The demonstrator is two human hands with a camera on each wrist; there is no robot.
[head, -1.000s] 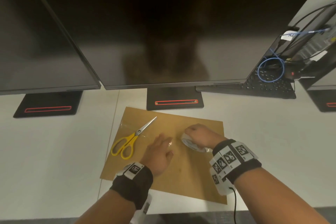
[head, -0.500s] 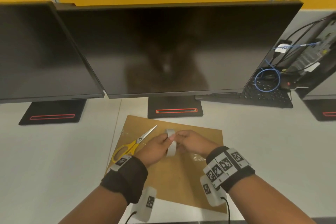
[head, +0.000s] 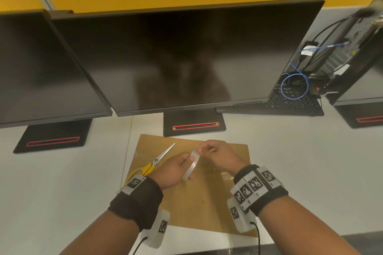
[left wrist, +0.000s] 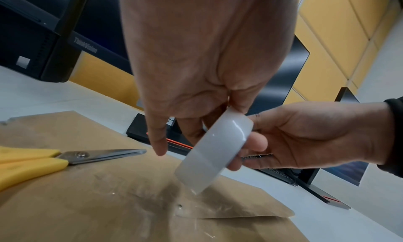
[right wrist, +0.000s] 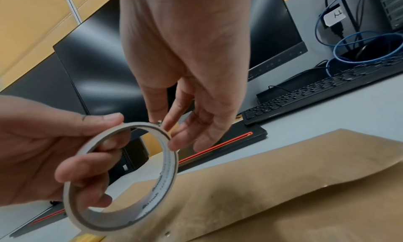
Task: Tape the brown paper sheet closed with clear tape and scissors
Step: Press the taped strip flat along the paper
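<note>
The brown paper sheet (head: 203,203) lies flat on the white desk, with strips of clear tape (left wrist: 191,209) stuck on it. Yellow-handled scissors (head: 157,160) rest on its left part, blades shut. My left hand (head: 186,162) holds the clear tape roll (head: 191,164) upright above the sheet, thumb on the outside and fingers through the ring (right wrist: 167,159). My right hand (head: 204,149) is just right of it, and its thumb and forefinger pinch at the roll's top rim (right wrist: 162,125).
A large black monitor (head: 186,58) stands right behind the sheet, its base (head: 193,124) touching the sheet's far edge. Another monitor (head: 41,68) is at the left. A keyboard (head: 290,103), a blue cable (head: 294,87) and a computer case (head: 352,47) sit at the right.
The roll lay on the sheet under my right hand while my left hand lay flat. It has been lifted, and my left hand has taken it with my right fingers at its rim.
</note>
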